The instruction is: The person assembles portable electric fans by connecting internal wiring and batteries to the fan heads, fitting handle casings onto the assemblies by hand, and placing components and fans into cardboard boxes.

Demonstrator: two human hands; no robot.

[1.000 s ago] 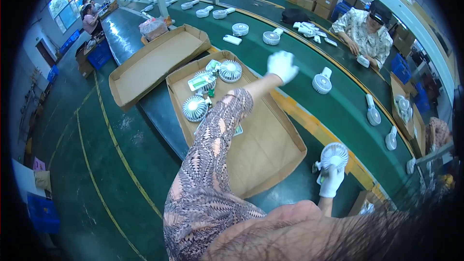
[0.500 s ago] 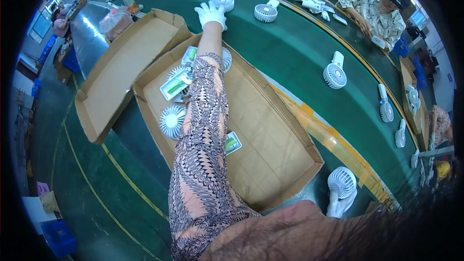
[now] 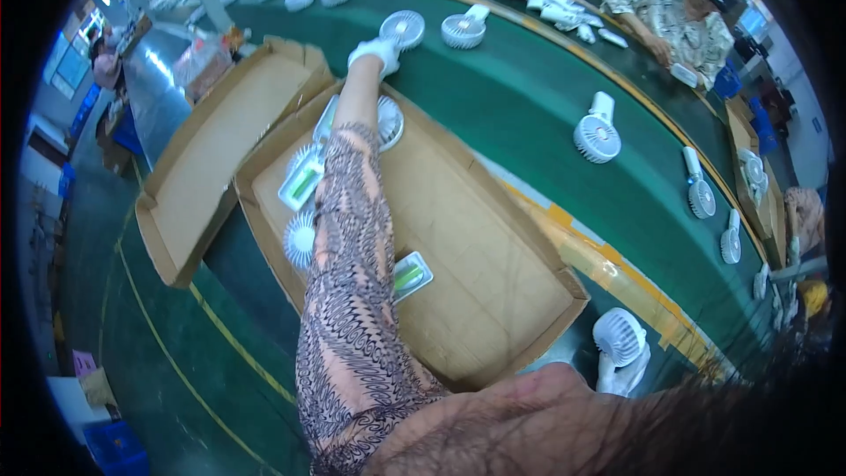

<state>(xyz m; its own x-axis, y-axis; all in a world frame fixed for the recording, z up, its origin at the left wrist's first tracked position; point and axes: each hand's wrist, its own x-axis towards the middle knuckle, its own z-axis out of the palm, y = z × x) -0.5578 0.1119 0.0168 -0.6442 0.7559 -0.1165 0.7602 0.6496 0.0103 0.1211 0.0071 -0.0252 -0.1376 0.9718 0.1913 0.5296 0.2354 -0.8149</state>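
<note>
Stretched far forward over the green conveyor belt, my gloved left hand (image 3: 374, 55) has its fingers closed at the lower part of a white handheld fan (image 3: 403, 29). The fan's round grille faces up beyond the fingers; its handle is hidden by the hand. At the lower right, my gloved right hand (image 3: 623, 370) holds another white handheld fan (image 3: 619, 337) by its handle, grille upward. Beneath my left arm lies a shallow cardboard box (image 3: 476, 238). Several fans, such as one with a round white head (image 3: 300, 240), and small green-and-white packs (image 3: 411, 276) lie in it, partly covered by the sleeve.
More handheld fans (image 3: 597, 137) lie spaced along the belt (image 3: 520, 106). An empty cardboard tray (image 3: 220, 159) leans at the box's left. Across the belt, a co-worker (image 3: 683, 22) handles a white piece beside a pile of white parts (image 3: 564, 13). Blue bins (image 3: 115, 448) stand at lower left.
My left hand has gone from spread fingers to a grip on the fan beside it, and that fan has shifted slightly toward me. My right hand keeps its fan, now tilted a little.
</note>
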